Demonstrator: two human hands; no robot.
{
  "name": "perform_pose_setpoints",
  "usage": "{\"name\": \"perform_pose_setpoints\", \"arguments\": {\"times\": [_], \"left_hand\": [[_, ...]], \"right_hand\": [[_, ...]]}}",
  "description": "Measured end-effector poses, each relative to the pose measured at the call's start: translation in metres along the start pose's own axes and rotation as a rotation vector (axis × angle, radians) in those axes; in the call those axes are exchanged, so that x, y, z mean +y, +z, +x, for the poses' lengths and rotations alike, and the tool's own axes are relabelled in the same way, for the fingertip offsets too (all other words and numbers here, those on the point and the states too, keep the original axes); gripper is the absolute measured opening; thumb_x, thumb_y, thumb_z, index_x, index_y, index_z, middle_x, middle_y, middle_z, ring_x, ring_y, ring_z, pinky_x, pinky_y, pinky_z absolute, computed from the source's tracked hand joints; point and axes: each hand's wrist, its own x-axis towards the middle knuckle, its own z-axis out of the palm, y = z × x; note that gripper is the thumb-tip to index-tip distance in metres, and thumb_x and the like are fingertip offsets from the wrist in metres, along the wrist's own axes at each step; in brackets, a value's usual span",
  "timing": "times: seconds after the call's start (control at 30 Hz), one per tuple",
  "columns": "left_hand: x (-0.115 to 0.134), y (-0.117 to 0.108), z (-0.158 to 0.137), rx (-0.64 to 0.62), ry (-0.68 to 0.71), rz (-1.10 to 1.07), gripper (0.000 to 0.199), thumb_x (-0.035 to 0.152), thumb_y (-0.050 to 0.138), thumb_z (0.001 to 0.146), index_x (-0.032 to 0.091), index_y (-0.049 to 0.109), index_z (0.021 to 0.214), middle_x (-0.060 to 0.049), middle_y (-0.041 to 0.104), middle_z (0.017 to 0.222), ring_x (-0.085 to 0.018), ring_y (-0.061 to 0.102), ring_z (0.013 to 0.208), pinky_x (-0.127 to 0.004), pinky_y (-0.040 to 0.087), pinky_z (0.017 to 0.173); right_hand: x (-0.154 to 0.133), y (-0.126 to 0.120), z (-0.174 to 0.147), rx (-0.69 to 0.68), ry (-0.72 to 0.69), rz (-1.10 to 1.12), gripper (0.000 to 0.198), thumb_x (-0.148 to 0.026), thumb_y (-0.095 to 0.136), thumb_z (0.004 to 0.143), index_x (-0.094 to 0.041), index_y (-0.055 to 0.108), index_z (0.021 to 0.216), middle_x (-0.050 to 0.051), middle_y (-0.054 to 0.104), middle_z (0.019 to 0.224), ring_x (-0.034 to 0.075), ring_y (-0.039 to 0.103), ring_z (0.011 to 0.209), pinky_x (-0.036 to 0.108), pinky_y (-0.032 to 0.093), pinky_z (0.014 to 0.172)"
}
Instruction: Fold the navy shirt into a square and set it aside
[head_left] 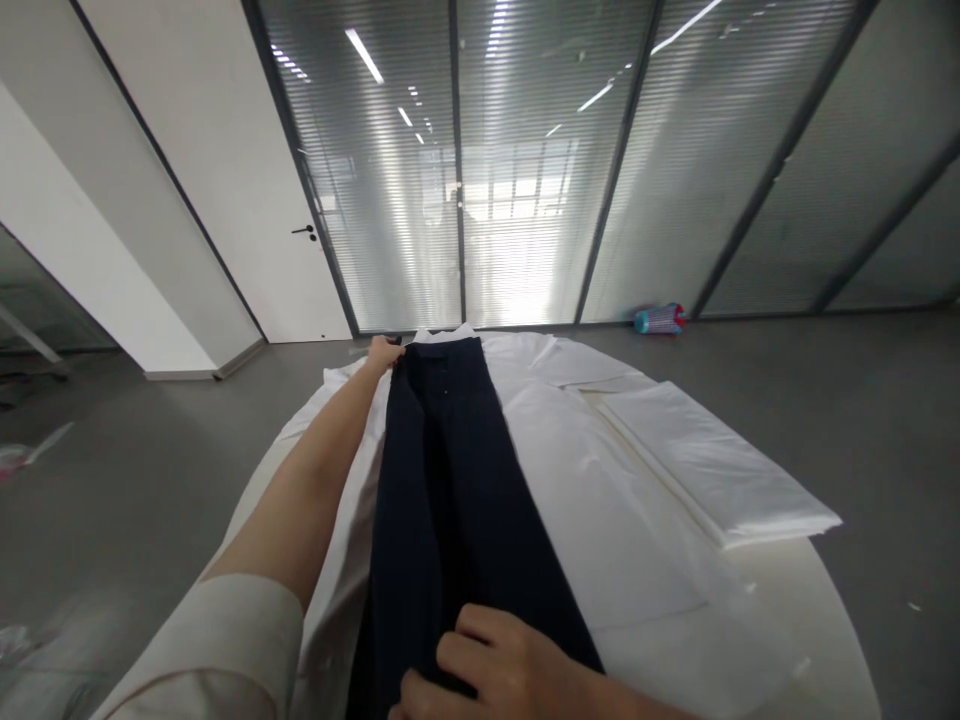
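A pair of dark navy trousers lies lengthwise down the middle of the table, waistband at the far end and legs running toward me. My left hand reaches far forward and is closed on the left corner of the waistband. Close to me, my right hand rests over the trouser legs with its fingers curled into the fabric. Beneath the trousers a white shirt is spread out, showing on both sides. The lower ends of the legs run out of the picture.
A folded white cloth lies at the right, its corner sticking out past the edge of the rounded white table. On the floor beyond, a blue, purple and red item lies by the glass partition. A white door stands at the left.
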Motion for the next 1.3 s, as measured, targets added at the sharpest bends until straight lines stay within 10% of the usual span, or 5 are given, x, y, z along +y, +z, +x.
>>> {"name": "perform_pose_setpoints", "arguments": {"times": [0.3, 0.63, 1.3], "left_hand": [[0.031, 0.045, -0.023, 0.077, 0.193, 0.188, 0.043, 0.012, 0.071, 0.071, 0.015, 0.066, 0.114, -0.012, 0.071, 0.115, -0.027, 0.067, 0.110, -0.031, 0.050, 0.092], [0.039, 0.061, -0.045, 0.092, 0.266, 0.334, 0.022, 0.028, 0.065, 0.086, 0.019, 0.067, 0.106, -0.012, 0.070, 0.119, -0.028, 0.063, 0.117, -0.035, 0.046, 0.098], [0.028, 0.065, -0.050, 0.104, 0.237, 0.443, 0.023, 0.022, 0.064, 0.081, 0.015, 0.068, 0.102, -0.017, 0.070, 0.112, -0.030, 0.065, 0.110, -0.036, 0.049, 0.091]], "right_hand": [[0.003, -0.031, -0.020, -0.246, 0.077, 0.077, 0.022, -0.018, 0.052, 0.101, -0.017, 0.060, 0.080, -0.007, 0.061, 0.068, 0.010, 0.042, 0.056, 0.028, 0.030, 0.050], [0.010, -0.041, -0.021, -0.666, 0.184, 0.141, 0.025, -0.028, 0.057, 0.099, -0.015, 0.060, 0.077, -0.004, 0.062, 0.068, 0.010, 0.040, 0.050, 0.027, 0.032, 0.049], [0.015, -0.034, -0.053, -0.778, 0.155, 0.210, 0.029, -0.032, 0.071, 0.091, -0.017, 0.059, 0.069, -0.004, 0.066, 0.072, 0.009, 0.052, 0.061, 0.027, 0.036, 0.060]]}}
